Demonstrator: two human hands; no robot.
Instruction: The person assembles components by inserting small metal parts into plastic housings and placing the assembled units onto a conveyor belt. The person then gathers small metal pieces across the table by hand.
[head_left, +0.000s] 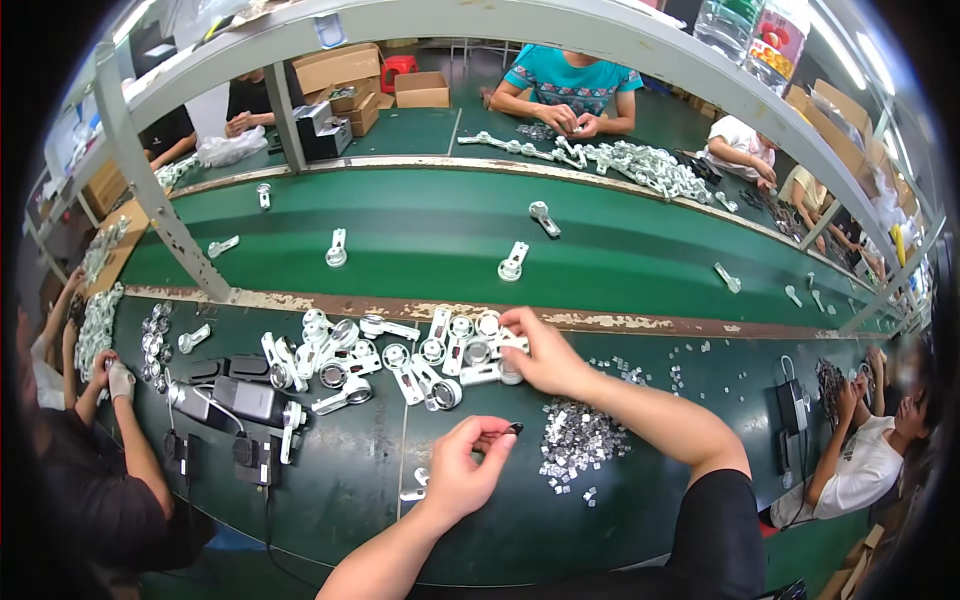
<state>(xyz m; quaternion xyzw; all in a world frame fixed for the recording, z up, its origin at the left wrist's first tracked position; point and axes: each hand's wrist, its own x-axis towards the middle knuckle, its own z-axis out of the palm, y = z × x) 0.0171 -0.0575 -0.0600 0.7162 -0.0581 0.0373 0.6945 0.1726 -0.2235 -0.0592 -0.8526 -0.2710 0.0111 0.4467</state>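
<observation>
My left hand (470,468) is above the green bench, thumb and fingers pinching a small black piece (514,428). Further off, my right hand (545,358) reaches over the right end of a heap of white paddle-shaped plastic parts (440,352) with round ring heads. Its fingers curl around one white part (512,346), partly hidden by the hand. Below my right forearm lies a pile of small clear and silvery square pieces (580,442). A few small white bits (415,485) rest beside my left wrist.
Black power adapters (250,400) with cables sit left of the heap. Beyond a worn ledge (400,308), a green conveyor belt (420,220) carries scattered white parts. A metal frame post (165,200) rises at the left. Co-workers sit opposite and at both sides, including a person in a turquoise shirt (570,80).
</observation>
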